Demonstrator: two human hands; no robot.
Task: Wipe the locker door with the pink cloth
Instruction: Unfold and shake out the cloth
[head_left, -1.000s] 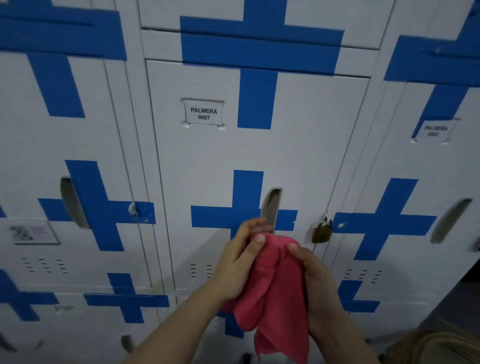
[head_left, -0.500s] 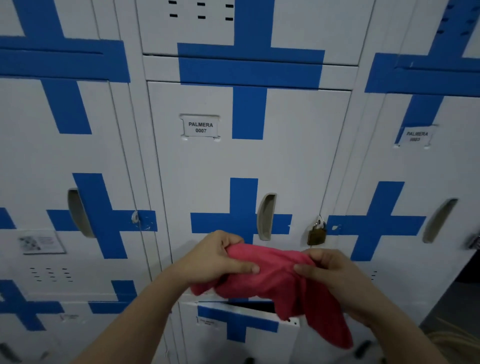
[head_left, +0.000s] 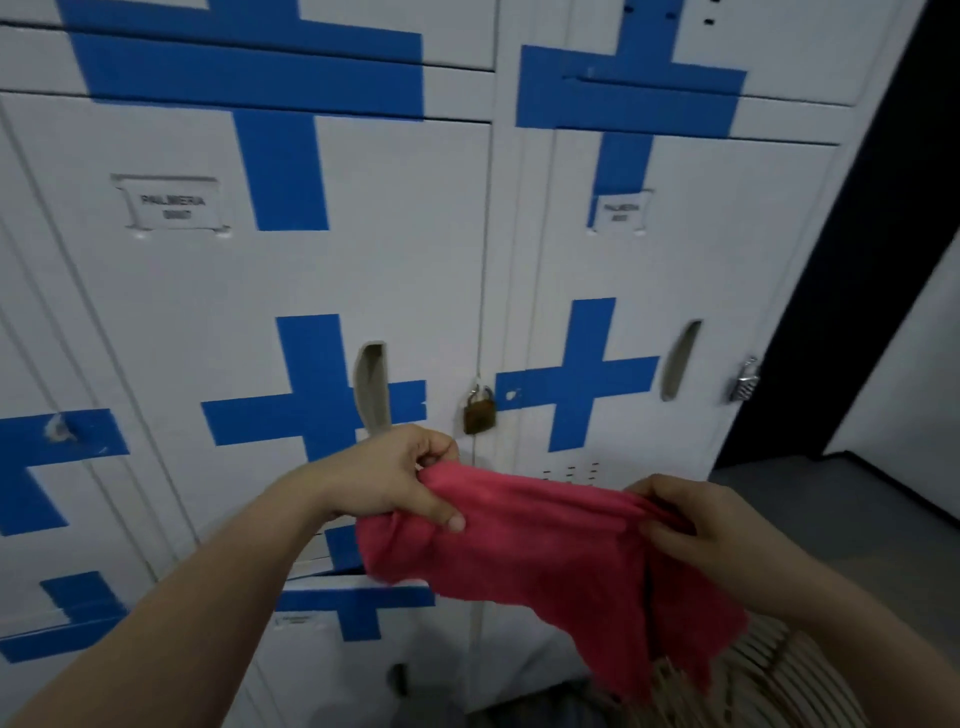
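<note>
A pink cloth (head_left: 540, 551) is stretched between both hands in front of the lockers, its lower part hanging down. My left hand (head_left: 387, 475) pinches its left edge with thumb and curled fingers. My right hand (head_left: 696, 525) grips its right edge. The white locker door (head_left: 208, 312) with blue cross tape and a name label (head_left: 169, 205) stands just behind the cloth. The cloth is a little off the door, not touching it.
A brass padlock (head_left: 478, 410) hangs at the door's right edge beside the recessed handle (head_left: 371, 387). The neighbouring locker on the right carries a combination lock (head_left: 744, 379). A woven basket (head_left: 769, 680) sits at lower right, with grey floor (head_left: 857, 509) beyond.
The view has swung right and closer to the lockers. My hands have pulled apart, spreading the cloth wider between them.
</note>
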